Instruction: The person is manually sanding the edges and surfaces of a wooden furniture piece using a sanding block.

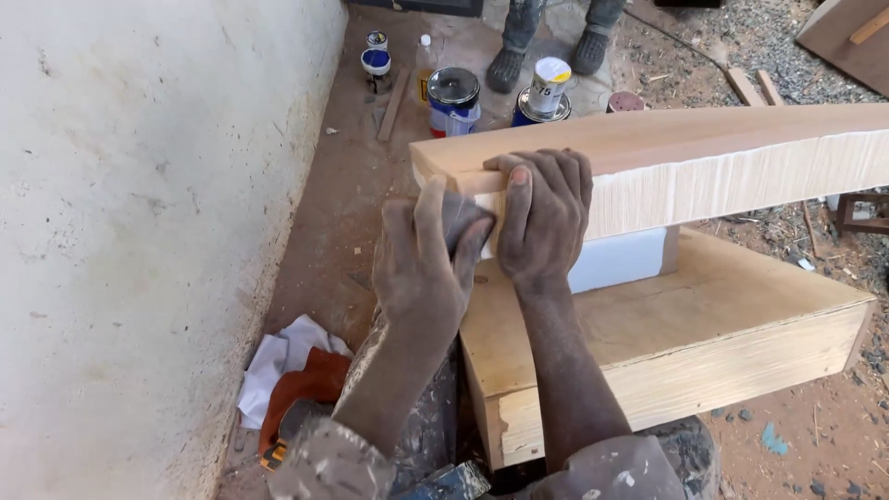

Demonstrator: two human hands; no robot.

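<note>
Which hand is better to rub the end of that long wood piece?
Probably the left hand: it already presses a dark sanding pad against the end of the long wooden piece. The right hand grips that piece's edge, steadying it.

My left hand (421, 268) and right hand (542, 218) on plank (704, 157) near end; plank on foam block (619, 259), on plywood box (685, 343). Paint cans (454, 97) far, wall (139, 231) left.

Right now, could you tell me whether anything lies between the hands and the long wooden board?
Under the left hand a piece of sandpaper lies pressed against the long wooden board. The right hand grips the board's edge directly, with nothing visible between.
</note>
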